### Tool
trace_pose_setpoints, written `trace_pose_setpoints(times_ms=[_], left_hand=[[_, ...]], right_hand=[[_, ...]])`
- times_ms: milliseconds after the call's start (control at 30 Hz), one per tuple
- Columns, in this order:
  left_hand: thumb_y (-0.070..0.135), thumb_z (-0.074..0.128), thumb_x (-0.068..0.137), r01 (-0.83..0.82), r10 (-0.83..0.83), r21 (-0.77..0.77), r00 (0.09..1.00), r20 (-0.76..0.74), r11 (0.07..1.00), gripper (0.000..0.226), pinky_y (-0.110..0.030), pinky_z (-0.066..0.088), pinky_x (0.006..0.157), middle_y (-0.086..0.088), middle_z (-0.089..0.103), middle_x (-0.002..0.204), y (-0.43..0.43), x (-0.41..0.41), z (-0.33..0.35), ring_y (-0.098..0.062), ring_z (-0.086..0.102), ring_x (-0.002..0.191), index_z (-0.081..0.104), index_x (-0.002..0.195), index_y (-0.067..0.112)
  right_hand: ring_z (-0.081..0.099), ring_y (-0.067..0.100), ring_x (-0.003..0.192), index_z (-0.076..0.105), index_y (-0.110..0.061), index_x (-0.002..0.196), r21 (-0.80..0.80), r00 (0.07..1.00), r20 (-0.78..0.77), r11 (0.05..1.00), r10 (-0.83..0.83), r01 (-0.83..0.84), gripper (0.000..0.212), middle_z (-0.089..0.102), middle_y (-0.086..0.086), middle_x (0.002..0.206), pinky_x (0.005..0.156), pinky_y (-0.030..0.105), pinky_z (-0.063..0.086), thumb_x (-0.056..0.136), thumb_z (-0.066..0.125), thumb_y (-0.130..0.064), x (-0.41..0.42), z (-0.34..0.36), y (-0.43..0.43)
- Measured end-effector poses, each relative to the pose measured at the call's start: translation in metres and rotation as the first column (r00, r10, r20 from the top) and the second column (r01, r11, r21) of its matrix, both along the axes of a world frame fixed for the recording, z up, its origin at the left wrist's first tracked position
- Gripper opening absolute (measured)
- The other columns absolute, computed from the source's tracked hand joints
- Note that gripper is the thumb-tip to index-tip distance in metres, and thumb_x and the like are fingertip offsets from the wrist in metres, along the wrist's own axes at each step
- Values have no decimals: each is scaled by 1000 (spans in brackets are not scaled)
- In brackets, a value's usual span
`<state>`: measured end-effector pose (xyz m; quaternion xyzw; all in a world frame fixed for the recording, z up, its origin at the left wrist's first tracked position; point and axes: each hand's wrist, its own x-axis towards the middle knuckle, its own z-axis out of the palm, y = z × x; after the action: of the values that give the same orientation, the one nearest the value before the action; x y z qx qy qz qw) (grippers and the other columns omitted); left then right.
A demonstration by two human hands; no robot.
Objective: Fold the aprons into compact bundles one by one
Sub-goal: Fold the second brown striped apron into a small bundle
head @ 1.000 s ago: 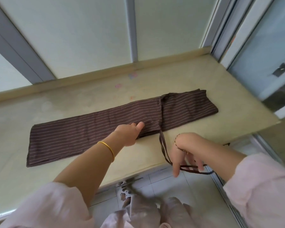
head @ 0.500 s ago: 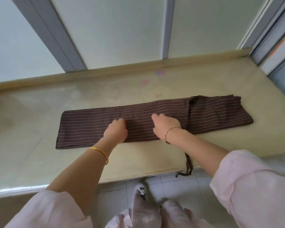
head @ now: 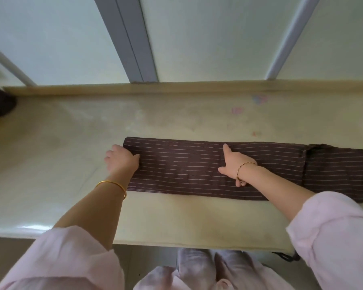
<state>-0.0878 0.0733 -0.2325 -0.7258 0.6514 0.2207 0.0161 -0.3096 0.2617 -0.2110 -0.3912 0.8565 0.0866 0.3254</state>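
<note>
One apron (head: 197, 170), dark brown with thin pale stripes, is laid as a long narrow strip across the beige surface (head: 176, 222), running off toward 3 o'clock. Its 9 o'clock end is gripped by the left hand (head: 122, 159), the fingers curled round the edge of the cloth. The right hand (head: 236, 162) is pressed flat on the strip's middle, fingers straight and spread, nothing being held. The lengthwise folds are judged done; shortening the strip appears to be in hand. For the next move, the gripped end would likely be lifted and carried toward 3 o'clock over the pinned middle, edges being kept aligned.
</note>
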Motion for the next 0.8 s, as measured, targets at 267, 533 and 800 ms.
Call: trace_pose_setpoints(times_ms=[267,533,800], left_hand=[[19,69,86,72,54,330,932,-358,941,33,-44,50,90,-15,62,99,-35,2,19,-34,61,96,55,112,4],[13,55,93,-67,247,272,660,-710,960,14,-23,51,46,-8,57,76,-78,-3,111,-14,60,46,55,104,3],[21,64,87,345,105,362,582,-806,866,23,-24,51,48,-8,61,75,11,-121,164,-16,61,49,53,102,7]], right_hand=[[67,19,59,-11,-28,149,11,987,104,993,-120,119,83,63,9,87,56,30,59,94,51,-33,-1,-4,-9],[65,22,86,-1,-29,151,-196,993,118,980,9,15,70,63,8,115,78,37,56,98,43,-37,30,-10,-59],[60,24,93,36,-21,142,-245,507,856,785,-99,568,45,60,10,114,84,41,53,98,47,-16,34,1,-55]])
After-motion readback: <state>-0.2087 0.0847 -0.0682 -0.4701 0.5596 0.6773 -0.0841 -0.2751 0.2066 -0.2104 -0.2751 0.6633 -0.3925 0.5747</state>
